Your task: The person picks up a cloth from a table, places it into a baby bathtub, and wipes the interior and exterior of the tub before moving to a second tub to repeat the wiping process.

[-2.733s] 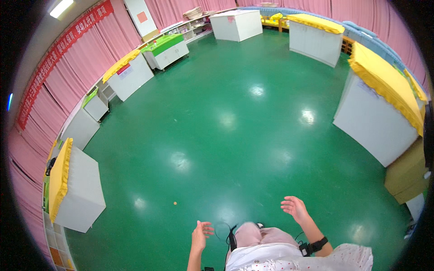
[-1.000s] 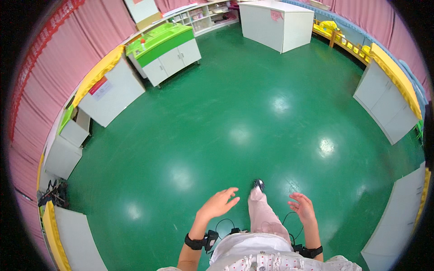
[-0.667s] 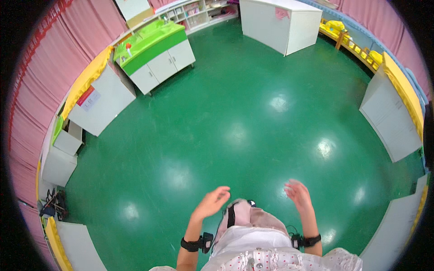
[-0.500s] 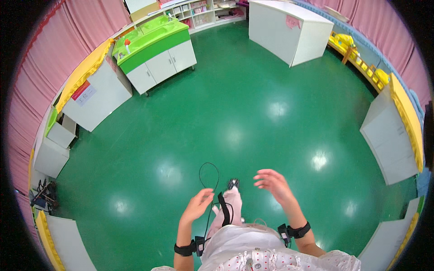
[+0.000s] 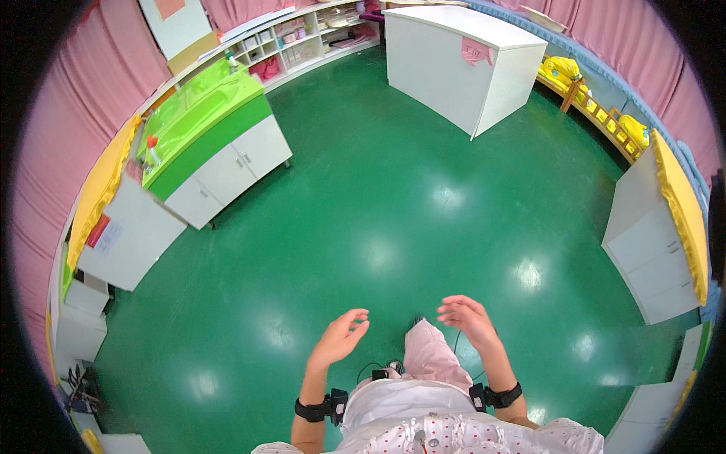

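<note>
The green-topped sink cabinet is now looming larger at the left, the white counter likewise farther up; the right pink trouser leg is taking the lead from the left one; the left hand is hovering higher than at first, the right hand drawing nearer to it.

A green sink stands at far left. A white counter is far, to the right of a shelf. On the right, yellow cloth covers a cabinet.
</note>
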Demonstrator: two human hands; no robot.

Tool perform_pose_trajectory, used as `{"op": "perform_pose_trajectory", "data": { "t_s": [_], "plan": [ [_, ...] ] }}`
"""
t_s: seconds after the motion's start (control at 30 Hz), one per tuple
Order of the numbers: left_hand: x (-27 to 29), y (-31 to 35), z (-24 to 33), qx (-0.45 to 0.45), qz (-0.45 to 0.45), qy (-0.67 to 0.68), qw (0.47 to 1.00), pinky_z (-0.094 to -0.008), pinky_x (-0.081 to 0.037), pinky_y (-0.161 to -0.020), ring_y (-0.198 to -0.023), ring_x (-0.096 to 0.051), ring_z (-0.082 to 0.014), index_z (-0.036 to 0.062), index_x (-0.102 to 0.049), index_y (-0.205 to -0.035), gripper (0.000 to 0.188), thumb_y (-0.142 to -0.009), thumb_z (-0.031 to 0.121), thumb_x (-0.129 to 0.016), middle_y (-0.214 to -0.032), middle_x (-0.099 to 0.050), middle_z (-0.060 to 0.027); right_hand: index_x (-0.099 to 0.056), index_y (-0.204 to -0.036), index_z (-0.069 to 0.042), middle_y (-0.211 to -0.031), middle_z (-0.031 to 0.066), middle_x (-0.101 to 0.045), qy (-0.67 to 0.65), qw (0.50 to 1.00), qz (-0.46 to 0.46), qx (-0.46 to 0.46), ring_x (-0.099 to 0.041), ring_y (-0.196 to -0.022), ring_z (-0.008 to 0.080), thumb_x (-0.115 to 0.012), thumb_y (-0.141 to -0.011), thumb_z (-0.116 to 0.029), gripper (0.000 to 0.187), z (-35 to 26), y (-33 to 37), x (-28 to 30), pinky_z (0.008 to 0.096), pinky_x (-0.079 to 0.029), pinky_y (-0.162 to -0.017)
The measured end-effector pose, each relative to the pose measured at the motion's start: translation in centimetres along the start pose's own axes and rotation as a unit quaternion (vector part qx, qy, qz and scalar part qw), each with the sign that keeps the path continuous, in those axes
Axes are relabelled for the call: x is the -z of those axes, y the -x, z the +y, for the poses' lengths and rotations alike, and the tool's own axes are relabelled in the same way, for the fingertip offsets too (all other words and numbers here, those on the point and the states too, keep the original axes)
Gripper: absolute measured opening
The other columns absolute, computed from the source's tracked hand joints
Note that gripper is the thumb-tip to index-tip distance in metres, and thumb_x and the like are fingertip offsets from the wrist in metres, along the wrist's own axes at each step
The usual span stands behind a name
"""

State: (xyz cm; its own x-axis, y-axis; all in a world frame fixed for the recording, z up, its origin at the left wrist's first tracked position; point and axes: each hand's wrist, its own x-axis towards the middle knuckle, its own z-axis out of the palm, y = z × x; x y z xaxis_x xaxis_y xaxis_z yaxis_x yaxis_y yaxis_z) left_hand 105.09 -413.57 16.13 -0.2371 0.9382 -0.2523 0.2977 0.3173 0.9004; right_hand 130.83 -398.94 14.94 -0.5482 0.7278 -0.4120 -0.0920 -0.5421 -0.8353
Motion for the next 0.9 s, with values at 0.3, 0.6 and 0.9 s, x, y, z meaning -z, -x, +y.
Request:
{"op": "perform_pose_trajectory", "data": {
  "t_s": [0.3,0.6,0.9],
  "plan": [
    [9.4,-28.7,3.5,0.018,-0.051,0.153,0.987,-0.0254,-0.043,-0.074,-0.093,-0.055,-0.0151,0.0052,-0.044,-0.116,0.031,-0.089,0.02,-0.046,-0.107,-0.055,-0.0073,-0.052,-0.103,-0.003,-0.09,0.0102,-0.06,-0.203,0.958,0.193,0.061,-0.058,-0.08,0.0199,-0.048,-0.084,-0.018,0.025,-10.0,-27.1,6.5,0.0301,-0.047,-0.071],
    [23.1,-47.8,2.4,0.083,0.14,0.204,0.965,-0.0266,-0.042,-0.074,-0.086,-0.056,-0.0151,0.0045,-0.045,-0.113,0.03,-0.088,0.021,-0.046,-0.101,-0.058,-0.0077,-0.053,-0.104,-0.002,-0.094,0.009,-0.06,0.125,0.96,-0.243,-0.065,-0.059,-0.084,0.0171,-0.046,-0.086,-0.014,0.022,-24.8,-56.7,-10.5,0.0265,-0.046,-0.074],
    [37.4,-71.8,3.9,0.102,0.168,0.175,0.965,-0.0254,-0.043,-0.073,-0.085,-0.057,-0.0153,0.0024,-0.046,-0.111,0.028,-0.088,0.017,-0.047,-0.1,-0.058,-0.0086,-0.054,-0.101,-0.004,-0.091,0.0092,-0.061,0.07,0.994,-0.043,-0.074,-0.061,-0.077,0.0175,-0.047,-0.086,-0.015,0.02,-33.4,-80.3,-10.0,0.0249,-0.048,-0.066]
  ]
}}
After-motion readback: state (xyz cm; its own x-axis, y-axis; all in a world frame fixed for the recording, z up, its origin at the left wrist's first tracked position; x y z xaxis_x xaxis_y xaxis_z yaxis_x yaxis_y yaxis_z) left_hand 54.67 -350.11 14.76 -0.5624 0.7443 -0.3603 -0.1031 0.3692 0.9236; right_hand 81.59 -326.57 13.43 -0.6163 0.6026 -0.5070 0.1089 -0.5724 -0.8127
